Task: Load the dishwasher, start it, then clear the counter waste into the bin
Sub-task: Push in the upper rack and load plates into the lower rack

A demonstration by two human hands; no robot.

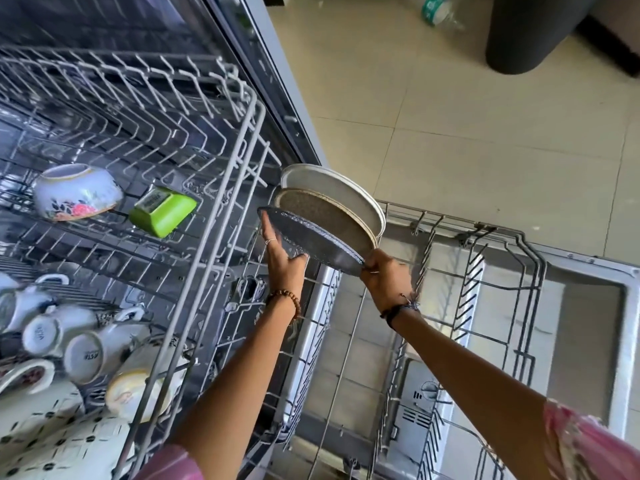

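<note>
Both my hands hold a grey speckled plate (308, 237) on edge above the far end of the pulled-out lower rack (498, 271). My left hand (282, 258) presses flat against the plate's near face. My right hand (386, 275) pinches its lower right rim. Right behind it stand a brown speckled plate (329, 216) and a larger pale plate (349, 194), both upright. To the left, the upper rack (214, 188) is also pulled out and carries a floral bowl (76, 192), a green container (162, 211) and several white cups (90, 348).
The dishwasher door (595, 313) lies open beneath the lower rack. A dark round bin (530, 32) and a plastic bottle (440, 10) stand on the tiled floor (450, 116) at the upper right. Patterned white dishes (45, 431) sit at the bottom left.
</note>
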